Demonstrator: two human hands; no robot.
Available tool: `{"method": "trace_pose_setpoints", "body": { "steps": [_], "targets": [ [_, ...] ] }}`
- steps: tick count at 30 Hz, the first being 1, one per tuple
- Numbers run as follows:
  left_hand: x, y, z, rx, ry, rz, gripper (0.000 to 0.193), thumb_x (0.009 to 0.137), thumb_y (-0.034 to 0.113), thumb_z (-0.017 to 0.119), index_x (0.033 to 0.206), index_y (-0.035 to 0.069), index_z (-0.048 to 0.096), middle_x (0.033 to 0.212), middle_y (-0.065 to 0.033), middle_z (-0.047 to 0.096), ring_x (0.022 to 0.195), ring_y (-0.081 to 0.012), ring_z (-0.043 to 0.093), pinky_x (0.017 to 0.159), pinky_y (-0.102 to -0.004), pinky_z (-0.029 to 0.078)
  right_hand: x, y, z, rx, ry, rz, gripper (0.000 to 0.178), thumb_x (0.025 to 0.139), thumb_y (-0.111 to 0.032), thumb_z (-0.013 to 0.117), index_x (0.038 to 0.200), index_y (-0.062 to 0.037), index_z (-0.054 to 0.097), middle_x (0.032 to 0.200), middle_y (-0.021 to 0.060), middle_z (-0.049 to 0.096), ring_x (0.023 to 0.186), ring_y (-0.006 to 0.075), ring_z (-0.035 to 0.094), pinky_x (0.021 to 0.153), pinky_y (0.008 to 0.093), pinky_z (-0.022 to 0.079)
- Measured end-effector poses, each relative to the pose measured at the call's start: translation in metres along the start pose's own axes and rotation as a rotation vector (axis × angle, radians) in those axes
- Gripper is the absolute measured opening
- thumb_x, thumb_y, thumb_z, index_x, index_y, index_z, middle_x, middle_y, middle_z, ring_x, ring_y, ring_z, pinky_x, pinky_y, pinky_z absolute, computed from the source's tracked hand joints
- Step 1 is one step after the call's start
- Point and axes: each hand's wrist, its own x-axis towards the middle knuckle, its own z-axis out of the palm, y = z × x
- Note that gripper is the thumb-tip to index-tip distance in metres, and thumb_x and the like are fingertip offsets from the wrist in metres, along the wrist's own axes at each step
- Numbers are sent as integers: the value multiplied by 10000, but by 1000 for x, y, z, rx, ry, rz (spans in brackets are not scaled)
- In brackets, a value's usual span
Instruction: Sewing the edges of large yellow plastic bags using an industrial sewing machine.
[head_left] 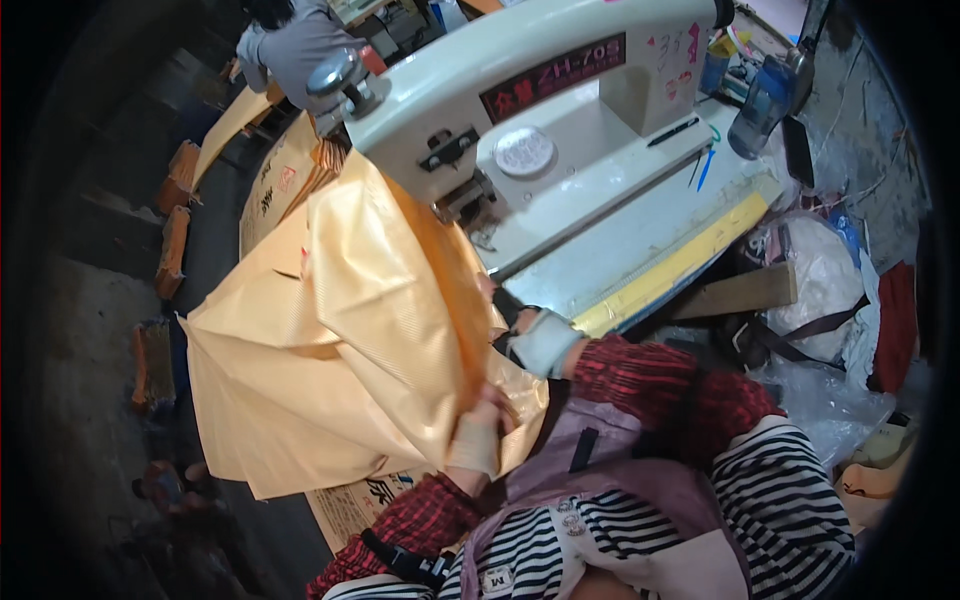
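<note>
A large pale-yellow woven plastic sack [380, 310] spreads in folds in front of the sewing machine [560, 150], its upper right edge beside the machine's needle area. My left hand [485, 415], with a beige wrap round the wrist, is closed on the near edge of the sack; folds cover part of the fingers. Close to the machine bed, my right hand [515, 312] pinches the sack's right edge. A pale band wraps that wrist, and something dark is on the fingers. Beneath the sack, the needle area is partly hidden.
Stacks of printed sacks [275, 185] stand left of the machine. A pen [673, 131], a blue tool [706, 170] and a water bottle [760, 110] are on the machine table. Plastic bags [815, 290] and a wooden board [735, 293] lie right. Another person [300, 55] sits beyond.
</note>
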Motion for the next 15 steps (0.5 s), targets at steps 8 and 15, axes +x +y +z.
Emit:
{"method": "trace_pose_setpoints", "body": {
  "steps": [8, 15],
  "targets": [
    [0, 86, 12, 1520, 22, 478, 187, 871, 159, 494, 944, 6, 573, 958, -172, 583, 906, -298, 559, 831, -358, 450, -65, 81, 61, -371, -82, -574, 384, 888, -196, 407, 1217, -365, 512, 992, 113, 593, 850, 308, 582, 712, 378, 464],
    [-10, 57, 1, 1445, 205, 722, 295, 751, 273, 641, 867, 7, 589, 845, -197, 560, 863, -368, 536, 753, -412, 445, -79, 69, 37, -533, -200, -521, 321, 911, -242, 394, 1171, -367, 534, 940, 128, 586, 788, 311, 551, 661, 383, 447]
  ]
}}
